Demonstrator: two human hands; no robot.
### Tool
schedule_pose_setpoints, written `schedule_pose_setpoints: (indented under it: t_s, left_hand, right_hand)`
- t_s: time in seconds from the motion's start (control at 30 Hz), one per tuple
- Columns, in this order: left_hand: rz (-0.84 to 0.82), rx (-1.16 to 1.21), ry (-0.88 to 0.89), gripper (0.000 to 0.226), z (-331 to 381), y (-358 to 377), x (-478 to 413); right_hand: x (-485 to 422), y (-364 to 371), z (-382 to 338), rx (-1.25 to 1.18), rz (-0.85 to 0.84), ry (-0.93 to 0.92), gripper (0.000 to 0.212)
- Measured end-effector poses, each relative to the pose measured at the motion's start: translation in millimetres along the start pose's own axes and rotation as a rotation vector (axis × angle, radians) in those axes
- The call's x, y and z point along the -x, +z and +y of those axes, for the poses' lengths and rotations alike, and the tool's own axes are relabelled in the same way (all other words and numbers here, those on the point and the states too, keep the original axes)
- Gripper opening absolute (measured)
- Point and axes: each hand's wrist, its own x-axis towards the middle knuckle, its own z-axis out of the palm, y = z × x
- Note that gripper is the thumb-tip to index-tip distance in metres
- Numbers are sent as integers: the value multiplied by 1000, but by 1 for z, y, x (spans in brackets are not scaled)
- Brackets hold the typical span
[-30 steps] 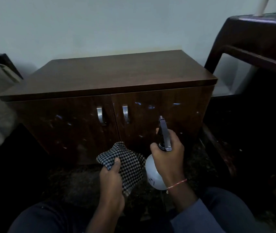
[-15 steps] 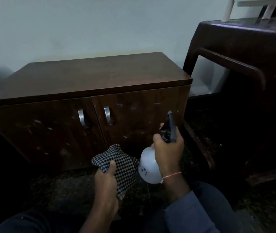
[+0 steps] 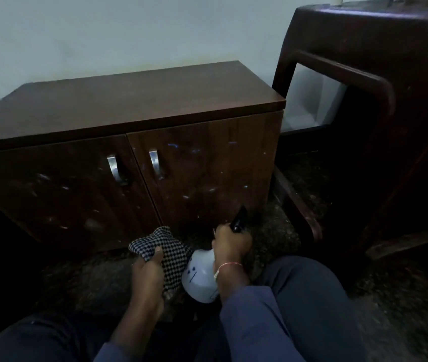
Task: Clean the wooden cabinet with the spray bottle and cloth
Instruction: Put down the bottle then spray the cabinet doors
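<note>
The person is sitting low on the floor [image 3: 273, 246] in front of the wooden cabinet [image 3: 129, 105], with both forearms reaching forward between the knees. The left hand [image 3: 148, 270] is lying low, just in front of the foot of the cabinet, with its back turned up and its thumb pointing forward. Its fingers are curling round a bunched black-and-white checked cloth [image 3: 166, 250], and the thumb is pressing on top of the fold; the loose part of the cloth is hanging down on the right of the hand, touching the bottle.

The right hand [image 3: 231, 246] is sitting just beside it, to the right, with a thin red thread band [image 3: 230, 265] round the wrist. It is wrapping tightly round the neck of the spray bottle [image 3: 200, 276], so the grip is closed on the bottle with no gap showing. The bottle's white round body is tilting back towards the person, below the hand, and its dark spray head [image 3: 239, 220] is sticking up and forward out of the fist, pointing at the lower part of the right door [image 3: 207, 163]. Whether a finger is lying on the trigger cannot be told.

Both doors are standing closed, with two metal handles [image 3: 115, 165] side by side near the middle, and pale specks are showing across the dark fronts. A dark brown plastic chair [image 3: 364, 61] is standing just right of the cabinet, against the pale wall [image 3: 103, 35].
</note>
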Motion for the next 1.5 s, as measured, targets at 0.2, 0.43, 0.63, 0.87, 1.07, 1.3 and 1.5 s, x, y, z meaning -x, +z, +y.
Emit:
schedule_pose_setpoints:
  t_s: [0.2,0.43,0.63,0.87,1.07,1.3,1.5]
  left_hand:
    - [39,60,10,25,-10,-17,-13]
    - [111,81,29,21,-13,-38,-24]
    - [197,141,7,20,-13,-70,-35]
    - [314,270,46,23,2,-99,-37]
    - [490,281,124,21,18,-124,-49]
    - [750,422,179,31,31,-138,-40]
    - [719,454,160,36,43,-142,-36]
  right_hand:
    - [-1,4,25,150,-34,-23,27]
    - [32,-1,46,1036,-560,-241,34]
    - [35,12,69,1148,-574,-305,40]
    - [57,36,96,1196,-953,-482,17]
    - [66,54,112,1297,-1111,-480,14]
    - [102,100,119,1229,-1227,-501,7]
    - [141,133,109,1158,-1249,-557,9]
